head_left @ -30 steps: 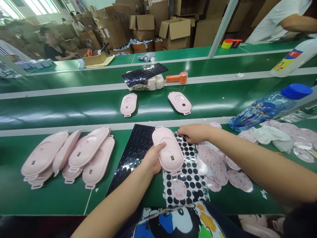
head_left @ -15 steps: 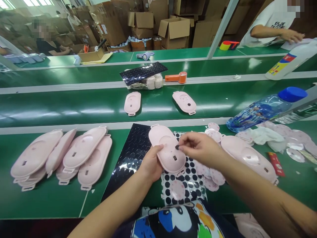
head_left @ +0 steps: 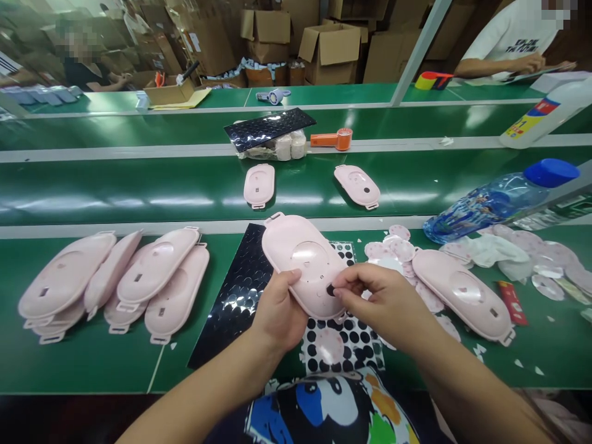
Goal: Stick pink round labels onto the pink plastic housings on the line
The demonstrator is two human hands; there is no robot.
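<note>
A pink oval plastic cover (head_left: 287, 243) is tilted up in my left hand (head_left: 283, 311), which grips its lower left edge with the thumb on top. My right hand (head_left: 374, 296) pinches a round black sticker (head_left: 331, 290) between thumb and fingertips, against the lower right of the cover. The small rectangular slot seen there is now partly out of sight. Under both hands lies a clear sheet of black round stickers (head_left: 363, 339), with a pink disc (head_left: 329, 346) resting on it. A shiny black sheet (head_left: 226, 308) of dots lies to the left.
Several pink covers (head_left: 178, 296) are stacked at the left. Another cover (head_left: 462, 296) and loose pink discs (head_left: 393, 250) lie at the right, near a blue-capped bottle (head_left: 490, 203). Two covers rest on the green belt (head_left: 194, 191) ahead. A co-worker (head_left: 518, 49) works across the line.
My right hand has brought the black sticker down onto the cover, over the area of the slot. The cover has shifted slightly up and left. The two covers on the belt have moved right.
</note>
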